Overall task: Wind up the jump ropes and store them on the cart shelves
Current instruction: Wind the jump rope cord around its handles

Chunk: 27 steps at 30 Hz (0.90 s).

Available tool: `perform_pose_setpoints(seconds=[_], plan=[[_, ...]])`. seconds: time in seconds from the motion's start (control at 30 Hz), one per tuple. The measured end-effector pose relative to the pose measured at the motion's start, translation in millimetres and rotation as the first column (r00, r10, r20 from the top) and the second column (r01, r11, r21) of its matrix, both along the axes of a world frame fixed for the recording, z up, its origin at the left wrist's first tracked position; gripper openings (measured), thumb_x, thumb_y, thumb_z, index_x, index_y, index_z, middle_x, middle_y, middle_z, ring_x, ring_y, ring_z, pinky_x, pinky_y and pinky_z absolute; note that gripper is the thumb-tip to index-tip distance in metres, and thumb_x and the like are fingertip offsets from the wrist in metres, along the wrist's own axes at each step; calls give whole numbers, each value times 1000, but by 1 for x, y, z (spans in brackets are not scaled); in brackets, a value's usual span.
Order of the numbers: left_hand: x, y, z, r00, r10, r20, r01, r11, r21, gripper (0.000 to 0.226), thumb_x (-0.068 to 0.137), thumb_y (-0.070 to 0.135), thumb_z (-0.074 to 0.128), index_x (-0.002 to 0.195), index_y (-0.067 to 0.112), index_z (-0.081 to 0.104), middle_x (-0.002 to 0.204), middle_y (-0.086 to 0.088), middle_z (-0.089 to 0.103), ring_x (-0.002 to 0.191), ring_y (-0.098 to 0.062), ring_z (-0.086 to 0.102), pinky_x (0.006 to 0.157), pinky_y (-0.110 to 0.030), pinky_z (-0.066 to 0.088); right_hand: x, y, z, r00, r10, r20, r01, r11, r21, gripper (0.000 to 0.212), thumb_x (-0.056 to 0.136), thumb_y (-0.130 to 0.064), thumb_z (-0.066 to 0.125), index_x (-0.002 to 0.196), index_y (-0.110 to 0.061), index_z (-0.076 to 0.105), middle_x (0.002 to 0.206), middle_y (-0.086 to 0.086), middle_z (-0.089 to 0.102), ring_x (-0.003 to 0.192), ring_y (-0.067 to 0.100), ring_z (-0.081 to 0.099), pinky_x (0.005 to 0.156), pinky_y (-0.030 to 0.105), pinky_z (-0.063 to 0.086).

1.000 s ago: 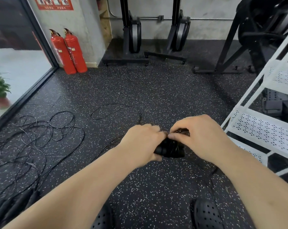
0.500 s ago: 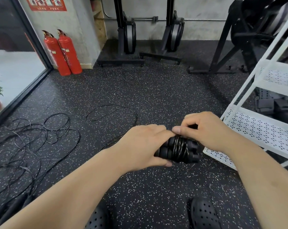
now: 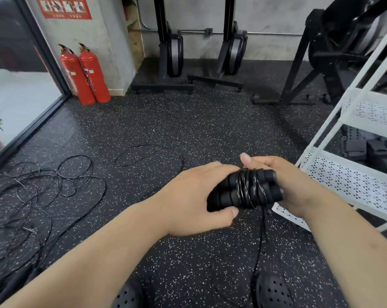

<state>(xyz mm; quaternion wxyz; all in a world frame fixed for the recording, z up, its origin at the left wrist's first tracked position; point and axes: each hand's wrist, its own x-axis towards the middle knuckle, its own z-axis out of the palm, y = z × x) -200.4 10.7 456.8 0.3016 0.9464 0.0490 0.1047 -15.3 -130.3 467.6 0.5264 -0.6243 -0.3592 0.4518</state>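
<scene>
Dark speckled rubber floor [image 3: 210, 130] fills most of the view. White cart [image 3: 348, 181] w/ perforated shelves stands at the right edge, cut off by the frame; top and far side not visible. Dark items [image 3: 365, 150] behind its lower shelf are too murky to identify. Black gym machines [image 3: 334, 41] line the back wall, upper parts cropped. Tangle of loose black ropes [image 3: 59, 174] lies on the floor at left, partly out of frame; can't count them. Two red extinguishers [image 3: 86, 74] stand by the wall corner.

Left hand [image 3: 194, 196] grips the left end of the jump rope [image 3: 243, 190], fingers curled over, thumb underneath. Right hand [image 3: 299, 185] holds the other end, thumb up; its fingers are hidden behind the bundle. The rope's two handles lie side by side, cord wound round the middle, held mid-air just beside the cart's lowest shelf. A tail of cord [image 3: 260, 241] hangs down to the floor; its end is lost against a black clog [image 3: 274, 292].
</scene>
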Motion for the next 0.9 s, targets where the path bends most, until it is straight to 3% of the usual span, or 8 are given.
perform_pose_setpoints(seconds=[0.07, 0.17, 0.27, 0.33, 0.5, 0.63, 0.8, 0.9], plan=[[-2, 3, 0, 999, 34, -14, -35, 998, -54, 57, 91, 42, 73, 141, 44, 45, 112, 20, 57, 102, -4, 59, 90, -34, 51, -4, 5, -7, 998, -55, 13, 55, 998, -26, 38, 107, -34, 55, 82, -7, 64, 69, 5, 61, 66, 13, 60, 75, 29, 49], [-3, 10, -2, 989, 142, -39, -146, 980, -135, 59, 95, 46, 71, 140, 50, 33, 110, 16, 66, 88, -6, 65, 79, -35, 56, -13, 16, -27, 970, -231, 73, 236, 968, -81, 36, 109, -5, 48, 79, -18, 64, 67, 6, 55, 63, 18, 44, 60, 29, 38], [-4, 20, -7, 963, 267, -29, -269, 952, -148, 54, 97, 50, 69, 139, 48, 34, 103, 18, 68, 82, -1, 64, 70, -29, 50, -27, 24, -41, 952, -273, 142, 287, 953, -94, 38, 113, -24, 47, 78, -23, 63, 62, -2, 48, 51, 10, 36, 51, 25, 31], [-4, 28, -12, 940, 342, -25, -342, 930, -135, 53, 98, 50, 69, 140, 46, 36, 106, 21, 68, 86, 2, 64, 73, -28, 49, -35, 27, -49, 912, -185, 367, 237, 966, -102, 37, 113, -37, 44, 88, -26, 70, 59, -10, 51, 50, 8, 41, 52, 27, 33], [-7, 57, -20, 828, 560, -31, -558, 828, 45, 60, 96, 57, 69, 144, 36, 38, 115, 11, 62, 97, -15, 62, 86, -41, 53, -56, 21, -49, 598, 134, 790, 153, 949, -276, 27, 111, -46, 44, 103, -30, 63, 75, -7, 67, 67, 14, 64, 62, 35, 50], [-9, 70, -28, 797, 602, -53, -584, 790, 190, 64, 92, 59, 74, 143, 31, 48, 118, 7, 62, 104, -21, 63, 89, -41, 53, -76, 17, -40, 154, 166, 974, 225, 954, -198, 26, 114, -44, 34, 111, -31, 57, 84, -10, 65, 73, 17, 64, 66, 40, 55], [-7, 67, -33, 842, 536, -57, -496, 812, 308, 64, 85, 61, 80, 138, 35, 55, 112, 7, 63, 106, -23, 62, 91, -42, 54, -73, 18, -30, 4, 35, 999, 136, 990, -35, 17, 109, -43, 47, 102, -31, 56, 72, -12, 56, 55, 11, 51, 46, 32, 41], [-5, 62, -33, 887, 452, -98, -399, 855, 331, 58, 82, 61, 82, 130, 40, 58, 106, 10, 60, 105, -20, 62, 90, -41, 55, -63, 17, -25, -2, -45, 999, 93, 995, 45, 15, 104, -46, 55, 108, -33, 61, 71, -13, 60, 57, 12, 55, 46, 32, 42]])
